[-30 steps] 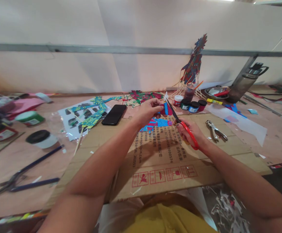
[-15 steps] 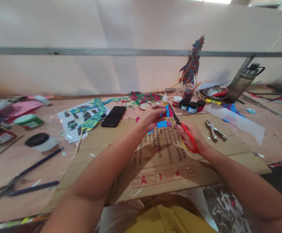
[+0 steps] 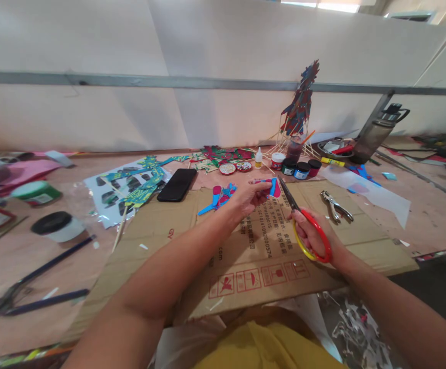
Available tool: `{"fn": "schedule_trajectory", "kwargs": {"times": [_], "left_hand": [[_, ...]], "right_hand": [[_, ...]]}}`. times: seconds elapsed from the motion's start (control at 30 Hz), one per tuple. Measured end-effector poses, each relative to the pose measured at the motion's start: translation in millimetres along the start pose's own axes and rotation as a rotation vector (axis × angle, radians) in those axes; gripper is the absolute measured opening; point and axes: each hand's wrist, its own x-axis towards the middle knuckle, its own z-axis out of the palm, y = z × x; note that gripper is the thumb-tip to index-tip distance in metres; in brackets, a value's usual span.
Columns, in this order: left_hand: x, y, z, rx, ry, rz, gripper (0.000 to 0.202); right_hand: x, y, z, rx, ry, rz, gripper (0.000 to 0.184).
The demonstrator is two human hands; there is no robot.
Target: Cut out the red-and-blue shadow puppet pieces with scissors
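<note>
My left hand (image 3: 251, 199) is closed on a small blue and magenta painted piece (image 3: 275, 187), whose end sticks out past the fingertips. In my right hand (image 3: 312, 234) is a pair of scissors (image 3: 317, 233) with red and yellow handles, fingers through the loops. The dark blades point up and away, their tips just right of the piece and seemingly apart from it. Several cut blue and magenta pieces (image 3: 218, 197) lie on the cardboard sheet (image 3: 192, 279), partly hidden behind my left forearm.
A black phone (image 3: 177, 185) lies left of the pieces. Paint jars (image 3: 302, 170) and a glue bottle (image 3: 258, 158) stand behind my hands. A hole punch (image 3: 336, 206) rests on the right. Long-handled shears (image 3: 49, 266) lie at the left.
My right hand has drawn the scissors toward me and right, away from the piece. My left hand has shifted slightly right and lower. More cut pieces now show on the cardboard.
</note>
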Motion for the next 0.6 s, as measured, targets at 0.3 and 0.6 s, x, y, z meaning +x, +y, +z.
{"fn": "schedule_trajectory", "kwargs": {"times": [0.3, 0.6], "left_hand": [[-5.8, 14.9, -7.4, 0.226, -0.154, 0.154, 0.016], [-10.9, 21.5, -8.7, 0.369, -0.279, 0.18, 0.03]], "right_hand": [[18.2, -12.6, -29.1, -0.266, -0.001, -0.304, 0.045], [44.0, -5.7, -19.0, -0.381, -0.075, -0.413, 0.052]]}}
